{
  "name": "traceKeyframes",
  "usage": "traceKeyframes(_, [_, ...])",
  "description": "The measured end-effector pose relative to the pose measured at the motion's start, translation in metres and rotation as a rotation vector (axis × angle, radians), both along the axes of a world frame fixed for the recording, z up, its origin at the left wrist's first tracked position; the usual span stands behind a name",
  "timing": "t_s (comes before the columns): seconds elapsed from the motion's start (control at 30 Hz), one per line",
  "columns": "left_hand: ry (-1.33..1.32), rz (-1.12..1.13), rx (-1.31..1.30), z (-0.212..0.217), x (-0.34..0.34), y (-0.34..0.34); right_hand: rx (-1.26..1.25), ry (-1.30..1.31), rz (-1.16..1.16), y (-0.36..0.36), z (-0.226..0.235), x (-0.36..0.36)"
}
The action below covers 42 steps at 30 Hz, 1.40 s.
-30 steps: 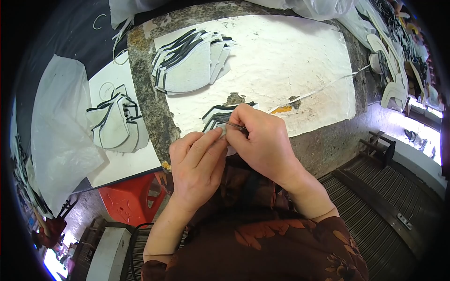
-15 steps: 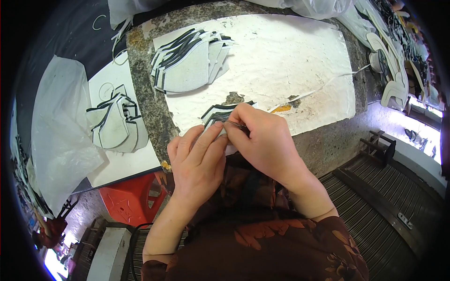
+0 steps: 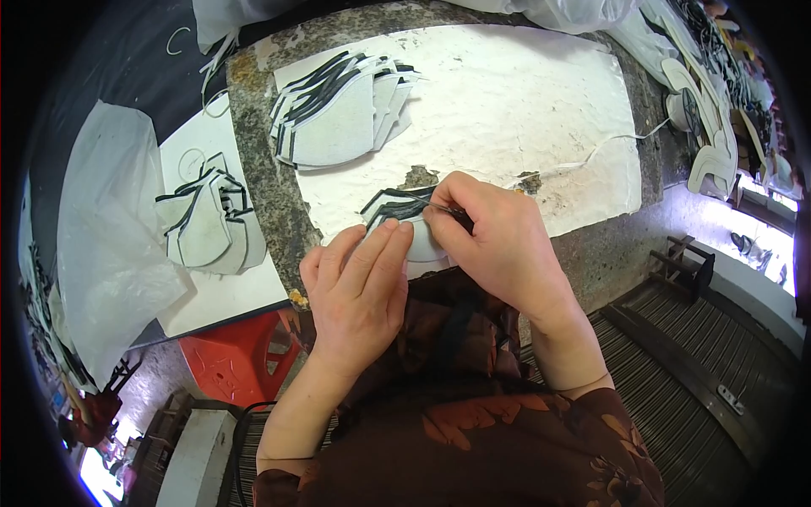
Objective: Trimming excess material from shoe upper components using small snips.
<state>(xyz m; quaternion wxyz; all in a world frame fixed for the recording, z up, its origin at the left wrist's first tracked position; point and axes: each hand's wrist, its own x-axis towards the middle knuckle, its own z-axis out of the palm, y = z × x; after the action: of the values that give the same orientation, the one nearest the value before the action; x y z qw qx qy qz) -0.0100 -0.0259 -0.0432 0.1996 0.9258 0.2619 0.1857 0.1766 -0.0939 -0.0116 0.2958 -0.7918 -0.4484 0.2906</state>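
My left hand [image 3: 359, 283] lies with fingers stretched over a small stack of pale grey cut pieces with dark edges, pressing on the top piece [image 3: 427, 243]. Pinched in my right hand [image 3: 505, 245] is a thin dark pointed tool [image 3: 439, 206], its tip at the dark edge of that piece. The fingers hide much of the tool, so its exact kind is unclear. A narrow white strip [image 3: 585, 162] runs along the board from the right and passes behind my right hand.
A fanned stack of similar pieces [image 3: 334, 127] lies on the worn white board [image 3: 507, 93]. More pieces [image 3: 203, 237] rest on a white sheet at left, beside a plastic bag [image 3: 110, 228]. A spool [image 3: 681, 111] stands at right. Below left is a red stool [image 3: 224, 359].
My right hand has shifted right, away from the left fingers, with the tool in it. More of the top pale piece shows between the hands. My left hand has barely moved.
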Motion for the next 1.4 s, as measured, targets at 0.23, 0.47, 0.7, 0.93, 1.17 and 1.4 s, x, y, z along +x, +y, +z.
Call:
traceKeyframes(0.23, [0.025, 0.0, -0.009, 0.003, 0.002, -0.001, -0.005, -0.025, 0.032, 0.0, -0.001, 0.003])
traceKeyframes(0.47, [0.056, -0.001, -0.008, 0.008, 0.004, -0.003, -0.022, 0.022, 0.046, 0.0, 0.0, 0.006])
traceKeyframes(0.7, [0.071, -0.003, 0.043, 0.005, 0.007, -0.005, -0.001, 0.012, 0.07, -0.002, 0.001, 0.011])
traceKeyframes(0.93, [0.064, -0.007, 0.065, 0.005, 0.011, -0.005, 0.023, -0.105, 0.105, -0.002, 0.004, 0.025])
traceKeyframes(1.17, [0.073, -0.017, 0.078, 0.004, 0.014, -0.005, 0.09, -0.176, 0.189, -0.001, 0.003, 0.034])
traceKeyframes(1.4, [0.08, 0.008, 0.079, 0.002, 0.013, -0.008, 0.167, -0.132, 0.223, -0.005, 0.0, 0.038])
